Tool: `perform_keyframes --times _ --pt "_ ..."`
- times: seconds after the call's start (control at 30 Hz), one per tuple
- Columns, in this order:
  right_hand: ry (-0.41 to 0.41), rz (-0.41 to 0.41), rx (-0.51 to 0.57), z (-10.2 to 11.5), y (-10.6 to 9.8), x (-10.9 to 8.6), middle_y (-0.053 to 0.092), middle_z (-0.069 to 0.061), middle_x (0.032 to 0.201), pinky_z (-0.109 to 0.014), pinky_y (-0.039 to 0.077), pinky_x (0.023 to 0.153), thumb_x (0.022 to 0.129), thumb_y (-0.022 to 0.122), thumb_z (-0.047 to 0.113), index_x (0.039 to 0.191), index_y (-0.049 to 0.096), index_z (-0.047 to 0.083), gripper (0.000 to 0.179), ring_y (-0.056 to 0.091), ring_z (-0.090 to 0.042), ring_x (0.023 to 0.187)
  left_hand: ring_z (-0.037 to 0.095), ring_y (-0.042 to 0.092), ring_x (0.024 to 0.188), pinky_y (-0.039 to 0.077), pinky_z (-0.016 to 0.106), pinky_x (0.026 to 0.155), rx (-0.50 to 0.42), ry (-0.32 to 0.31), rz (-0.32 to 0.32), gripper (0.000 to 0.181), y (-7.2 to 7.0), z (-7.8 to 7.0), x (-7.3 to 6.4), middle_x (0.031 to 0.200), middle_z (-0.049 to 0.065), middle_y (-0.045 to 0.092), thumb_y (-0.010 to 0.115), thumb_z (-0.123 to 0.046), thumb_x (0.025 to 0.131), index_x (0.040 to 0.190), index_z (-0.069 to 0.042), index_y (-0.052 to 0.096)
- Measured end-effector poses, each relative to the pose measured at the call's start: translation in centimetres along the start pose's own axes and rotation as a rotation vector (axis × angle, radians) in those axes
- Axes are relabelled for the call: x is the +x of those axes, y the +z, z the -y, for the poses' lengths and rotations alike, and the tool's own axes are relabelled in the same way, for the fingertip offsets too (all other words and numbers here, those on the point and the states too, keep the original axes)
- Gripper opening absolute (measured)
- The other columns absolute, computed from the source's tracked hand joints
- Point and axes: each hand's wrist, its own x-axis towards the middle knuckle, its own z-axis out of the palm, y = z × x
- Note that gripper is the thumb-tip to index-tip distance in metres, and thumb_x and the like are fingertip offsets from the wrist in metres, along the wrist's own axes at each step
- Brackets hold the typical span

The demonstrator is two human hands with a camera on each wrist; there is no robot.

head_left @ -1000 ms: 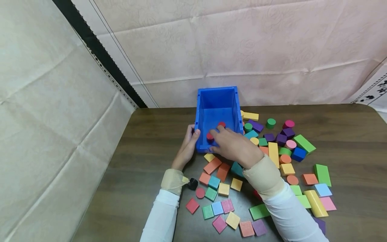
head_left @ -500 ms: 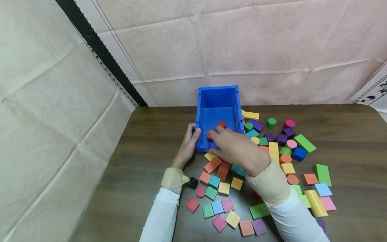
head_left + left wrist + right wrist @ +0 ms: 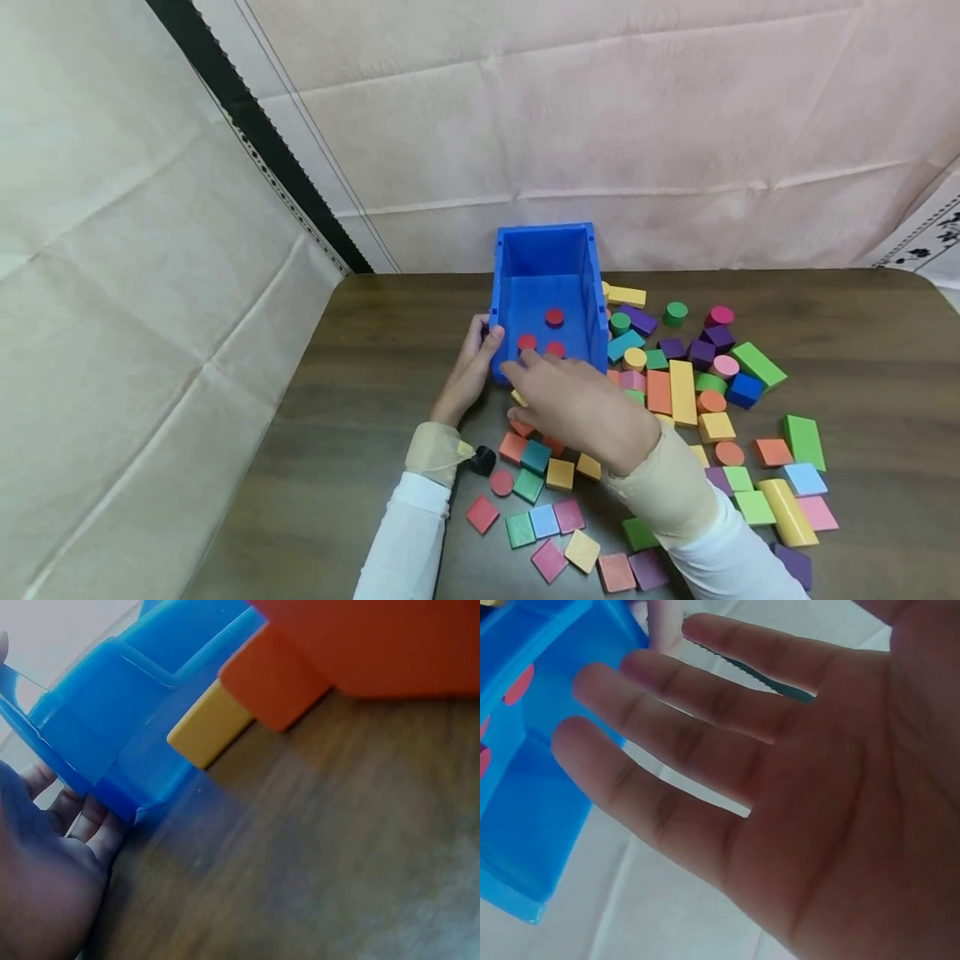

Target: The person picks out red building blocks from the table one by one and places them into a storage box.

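My left hand (image 3: 467, 371) grips the left wall of a blue plastic bin (image 3: 555, 287), thumb at the rim. In the left wrist view, the fingers (image 3: 94, 821) bend against the bin's outer side. Three red round blocks (image 3: 554, 317) lie on the bin's floor toward its near end. Over the bin's near edge is my right hand (image 3: 577, 408), covering part of that edge and some blocks below. The right wrist view shows its palm bare and its fingers (image 3: 682, 742) spread and nearly straight, with nothing in them.
Many coloured wooden blocks spread over the brown table (image 3: 360, 358) right of the bin and in front of it. Among them are a yellow cylinder (image 3: 787, 512), a long yellow block (image 3: 682, 393) and a red square block (image 3: 482, 515). A pale cloth (image 3: 637, 142) hangs behind the table.
My right hand has drawn back from inside the bin toward its near edge, its fingers now extended. A third red round block shows in the bin. The left hand keeps its grip.
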Motion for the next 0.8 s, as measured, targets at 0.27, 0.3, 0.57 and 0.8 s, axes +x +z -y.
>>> perform_keyframes --times 0.27,0.3,0.57,0.8 --pt "-0.104 -0.069 -0.084 1.0 0.7 -0.8 0.075 -0.012 0.116 -0.047 0.063 0.089 0.093 0.081 0.036 0.130 0.070 0.009 0.048 0.075 -0.030 0.100 0.036 0.053 0.130 0.046 0.056 0.111 -0.012 0.021 0.013 0.064 0.1 0.0 0.4 0.143 0.024 0.048 0.046 -0.053 0.110 0.145 0.001 0.039" --pt "-0.116 -0.068 -0.093 1.2 0.9 -0.8 0.075 -0.012 0.114 -0.046 0.063 0.088 0.093 0.081 0.036 0.128 0.071 0.008 0.046 0.075 -0.029 0.098 0.036 0.054 0.129 0.047 0.056 0.110 -0.011 0.019 0.013 0.064 0.1 0.0 0.3 0.142 0.024 0.049 0.046 -0.053 0.110 0.144 0.001 0.039" --pt "-0.146 -0.047 -0.098 2.5 1.9 -0.8 0.074 -0.010 0.107 -0.038 0.064 0.084 0.093 0.083 0.033 0.124 0.073 0.007 0.041 0.072 -0.023 0.091 0.040 0.054 0.126 0.049 0.058 0.107 -0.026 0.019 0.016 0.060 0.1 0.4 -0.3 0.141 0.029 0.048 0.044 -0.045 0.111 0.144 0.004 0.037" --pt "-0.138 0.019 -0.105 3.5 2.1 -0.5 0.075 -0.009 0.105 -0.037 0.065 0.080 0.091 0.084 0.032 0.122 0.075 0.010 0.039 0.073 -0.020 0.088 0.040 0.055 0.126 0.048 0.058 0.108 -0.036 0.033 0.012 0.063 0.0 0.1 -0.3 0.141 0.028 0.049 0.045 -0.048 0.111 0.144 0.005 0.037"
